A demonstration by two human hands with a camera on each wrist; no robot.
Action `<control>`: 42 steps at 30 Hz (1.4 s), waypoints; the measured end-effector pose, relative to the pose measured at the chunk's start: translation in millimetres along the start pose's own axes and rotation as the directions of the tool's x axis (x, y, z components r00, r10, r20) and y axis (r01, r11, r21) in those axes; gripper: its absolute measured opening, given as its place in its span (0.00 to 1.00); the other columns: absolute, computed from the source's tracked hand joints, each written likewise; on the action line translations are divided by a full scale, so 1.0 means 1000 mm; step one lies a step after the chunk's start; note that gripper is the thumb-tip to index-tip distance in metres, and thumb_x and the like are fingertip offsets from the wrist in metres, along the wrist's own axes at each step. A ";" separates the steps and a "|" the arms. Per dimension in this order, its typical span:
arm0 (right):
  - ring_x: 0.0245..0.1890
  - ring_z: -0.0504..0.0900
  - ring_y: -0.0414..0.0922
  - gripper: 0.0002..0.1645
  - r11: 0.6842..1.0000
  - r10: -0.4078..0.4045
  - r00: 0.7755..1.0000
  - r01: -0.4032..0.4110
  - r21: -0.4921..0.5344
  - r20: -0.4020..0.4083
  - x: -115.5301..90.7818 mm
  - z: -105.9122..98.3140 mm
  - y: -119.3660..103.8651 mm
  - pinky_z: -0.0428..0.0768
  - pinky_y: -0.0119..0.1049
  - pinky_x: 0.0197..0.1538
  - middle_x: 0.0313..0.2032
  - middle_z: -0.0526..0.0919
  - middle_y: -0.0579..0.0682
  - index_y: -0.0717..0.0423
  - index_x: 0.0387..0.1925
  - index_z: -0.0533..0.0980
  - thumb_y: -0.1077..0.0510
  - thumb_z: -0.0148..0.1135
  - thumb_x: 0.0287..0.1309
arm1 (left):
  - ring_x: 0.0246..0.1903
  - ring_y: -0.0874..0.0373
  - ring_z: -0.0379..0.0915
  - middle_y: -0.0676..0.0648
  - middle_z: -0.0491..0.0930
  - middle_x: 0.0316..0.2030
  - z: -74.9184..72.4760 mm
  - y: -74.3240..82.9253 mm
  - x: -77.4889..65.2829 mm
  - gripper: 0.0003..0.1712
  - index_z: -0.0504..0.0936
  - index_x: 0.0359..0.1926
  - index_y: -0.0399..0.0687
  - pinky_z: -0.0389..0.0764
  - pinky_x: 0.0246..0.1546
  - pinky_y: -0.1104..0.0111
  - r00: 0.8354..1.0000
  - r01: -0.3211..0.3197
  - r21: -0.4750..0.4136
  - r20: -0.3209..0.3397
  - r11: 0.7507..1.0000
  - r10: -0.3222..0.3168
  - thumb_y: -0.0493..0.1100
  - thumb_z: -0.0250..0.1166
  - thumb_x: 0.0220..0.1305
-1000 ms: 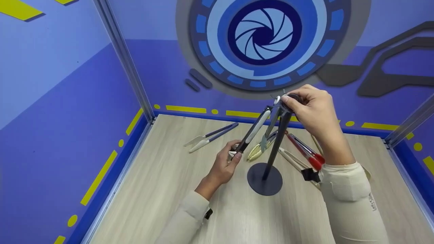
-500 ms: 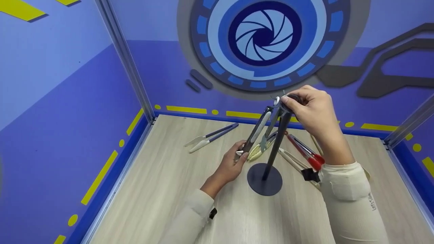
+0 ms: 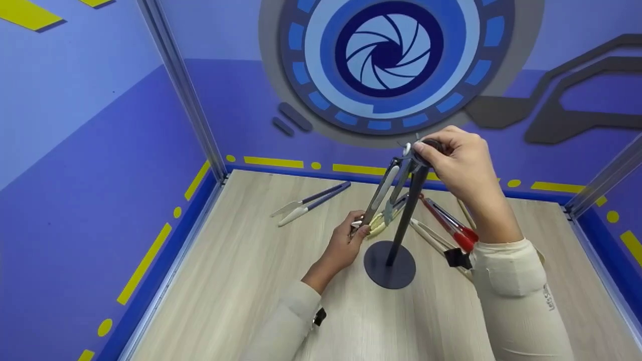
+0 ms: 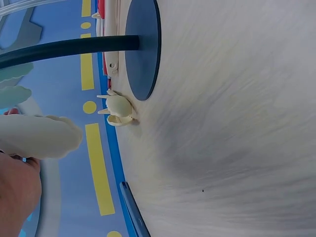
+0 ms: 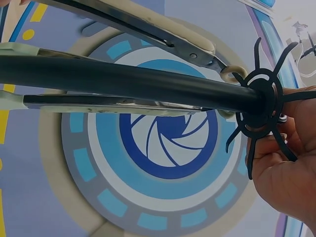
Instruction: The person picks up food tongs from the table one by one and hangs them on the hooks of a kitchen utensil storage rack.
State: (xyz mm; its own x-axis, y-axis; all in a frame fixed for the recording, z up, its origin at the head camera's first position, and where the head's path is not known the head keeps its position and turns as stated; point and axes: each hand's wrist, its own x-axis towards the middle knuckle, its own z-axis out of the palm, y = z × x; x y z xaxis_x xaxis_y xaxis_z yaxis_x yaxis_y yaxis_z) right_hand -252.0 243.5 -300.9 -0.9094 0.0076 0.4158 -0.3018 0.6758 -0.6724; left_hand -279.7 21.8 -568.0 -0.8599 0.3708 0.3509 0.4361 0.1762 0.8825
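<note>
In the head view my left hand holds the lower end of black-and-white tongs, which slant up toward the stand's top. The white head of these tongs shows in the left wrist view. Their pale pull ring lies at one of the hooks; I cannot tell whether it is over it. My right hand grips the top of the black hook stand, thumb at the front. Grey-green tongs hang from the stand beside the held pair; the right wrist view shows these hanging tongs below the pole.
The stand's round base rests on the wooden table. Navy-handled tongs lie at back left. Yellow-tipped tongs lie behind the stand; red tongs and beige tongs lie right of it. Blue panels enclose the table.
My left hand has moved right and slightly up, bringing the lower end of its tongs nearer the stand. The right hand keeps its grip on the stand's top.
</note>
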 end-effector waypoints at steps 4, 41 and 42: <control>0.33 0.75 0.43 0.15 0.999 0.030 1.000 -0.030 0.017 0.005 -0.002 -0.001 0.000 0.75 0.28 0.30 0.39 0.81 0.46 0.51 0.44 0.91 0.46 0.69 0.72 | 0.49 0.51 0.86 0.41 0.85 0.52 0.005 0.000 0.000 0.20 0.71 0.68 0.50 0.83 0.50 0.69 1.000 0.016 0.003 0.009 1.000 -0.016 0.51 0.54 0.84; 0.35 0.80 0.44 0.17 0.963 -0.096 0.911 0.187 -0.195 0.401 0.023 -0.052 -0.002 0.76 0.28 0.36 0.43 0.85 0.49 0.42 0.59 0.86 0.50 0.69 0.73 | 0.72 0.55 0.74 0.48 0.77 0.71 0.003 0.007 0.015 0.33 0.56 0.83 0.67 0.69 0.78 0.50 0.980 0.097 -0.026 0.174 0.995 -0.092 0.58 0.53 0.84; 0.35 0.80 0.44 0.17 0.960 -0.096 0.905 0.194 -0.202 0.415 0.024 -0.055 -0.002 0.76 0.29 0.35 0.43 0.85 0.49 0.42 0.60 0.86 0.50 0.68 0.73 | 0.72 0.55 0.74 0.48 0.76 0.72 0.003 0.008 0.015 0.33 0.57 0.83 0.67 0.69 0.78 0.50 0.979 0.097 -0.022 0.180 0.995 -0.091 0.58 0.53 0.84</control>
State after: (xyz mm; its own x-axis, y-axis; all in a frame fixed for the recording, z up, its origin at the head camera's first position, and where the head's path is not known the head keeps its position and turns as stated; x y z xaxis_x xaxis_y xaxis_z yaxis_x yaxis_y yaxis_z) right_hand -257.6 282.7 -256.5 -0.9125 -0.3642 0.1862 -0.4089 0.7988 -0.4412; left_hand -288.6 31.6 -557.0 -0.8344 0.5109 0.2068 0.3447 0.1911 0.9190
